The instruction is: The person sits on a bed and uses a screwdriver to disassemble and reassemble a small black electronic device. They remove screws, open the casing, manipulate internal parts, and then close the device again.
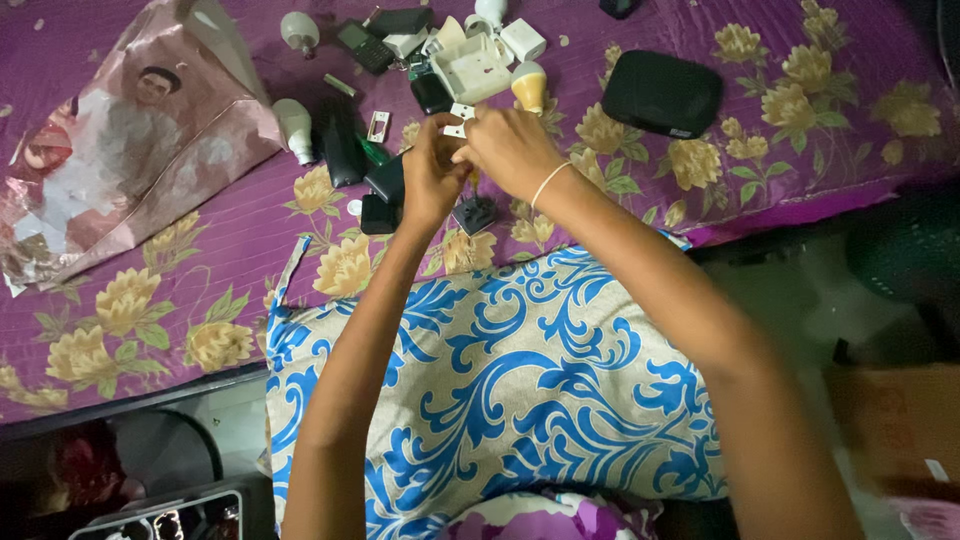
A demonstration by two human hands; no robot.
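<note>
Both hands meet near the top centre of the view, over a bed spread with a purple bedsheet (200, 260) printed with yellow flowers. The left hand (432, 175) and the right hand (508, 148) are curled in together, fingertips pinched on a small white plastic part (460, 118) held between them, just above the bedding. The right wrist carries a thin white bangle (548, 183).

At 12 o'clock from the hands, just beyond the fingertips, lies a white switch box (472, 68) with a cream bulb (529, 86) just beside it at 1 o'clock. At 10 o'clock sit a small keypad phone (364, 46) and a white bulb (300, 32); another white bulb (296, 128) lies at 9 o'clock, near some dark black parts (345, 150). A small dark square socket piece (474, 213) rests at 6 o'clock, just under the right wrist. At 2 o'clock, well apart, is a black rounded case (661, 93). Far out at 9 o'clock lies a crumpled pink printed bag (120, 150).

A blue and cream patterned pillow (520, 390) lies under the forearms at 6 o'clock
</note>
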